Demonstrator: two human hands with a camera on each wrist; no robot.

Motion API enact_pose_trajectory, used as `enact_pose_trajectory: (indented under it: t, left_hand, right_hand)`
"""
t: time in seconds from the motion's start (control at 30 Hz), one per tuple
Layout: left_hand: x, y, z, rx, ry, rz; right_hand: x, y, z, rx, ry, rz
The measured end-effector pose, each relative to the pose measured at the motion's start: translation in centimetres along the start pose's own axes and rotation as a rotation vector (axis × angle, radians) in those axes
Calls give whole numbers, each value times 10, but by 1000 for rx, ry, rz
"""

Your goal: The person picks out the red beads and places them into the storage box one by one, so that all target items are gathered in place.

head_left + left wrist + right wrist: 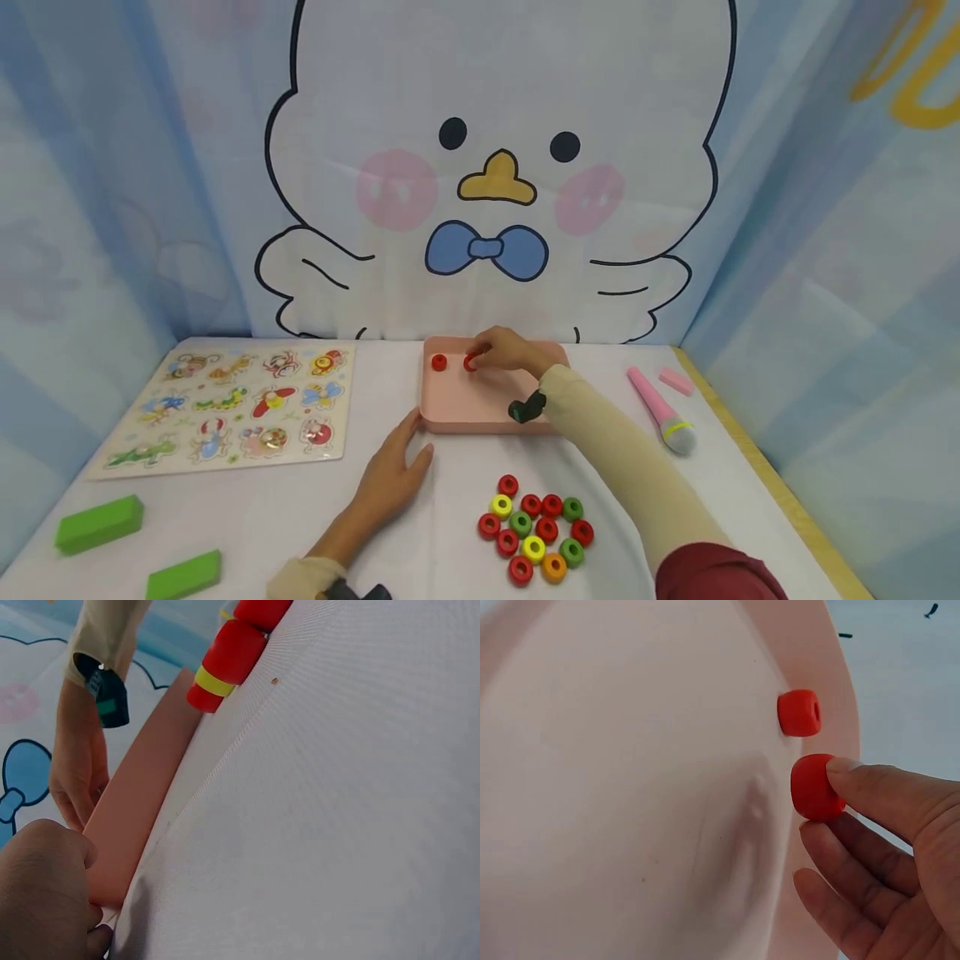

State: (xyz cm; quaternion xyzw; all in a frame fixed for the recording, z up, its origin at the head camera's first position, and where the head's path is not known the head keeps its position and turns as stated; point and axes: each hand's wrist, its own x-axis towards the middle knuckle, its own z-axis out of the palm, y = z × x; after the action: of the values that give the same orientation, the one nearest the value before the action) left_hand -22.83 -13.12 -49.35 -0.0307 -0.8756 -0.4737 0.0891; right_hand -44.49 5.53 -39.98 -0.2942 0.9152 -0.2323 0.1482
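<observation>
My right hand (pixel 507 350) is over the back part of a shallow pink tray (pixel 480 408), pinching a red bead (pixel 815 787) between thumb and fingers. Another red bead (pixel 439 362) sits in the tray to the left, near the back wall. The right wrist view shows the held bead close beside that one. My left hand (pixel 392 475) rests on the white table, its fingertips touching the tray's near left corner and its thumb held apart. Part of this hand is cut off in the left wrist view.
Several loose red, yellow, green and orange beads (pixel 533 548) lie in front of the tray. An insect picture board (pixel 232 408) and green blocks (pixel 100 523) are at left. At right are a pink toy microphone (pixel 660 408) and a pink block (pixel 677 381). A printed curtain (pixel 495 100) closes the back.
</observation>
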Motion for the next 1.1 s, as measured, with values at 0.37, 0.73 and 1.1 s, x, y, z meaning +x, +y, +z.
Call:
enact_pose_trajectory:
  t: [0.37,0.73,1.1]
  left_hand:
    - [3,2,1,22,8,6]
    - [2,3,-2,32,10,-12]
    - [1,3,-2,32,6,4]
  right_hand:
    - [22,16,3,-11,0,43]
    - [24,14,10,40,-3,87]
    - [16,20,7,91,-27,112]
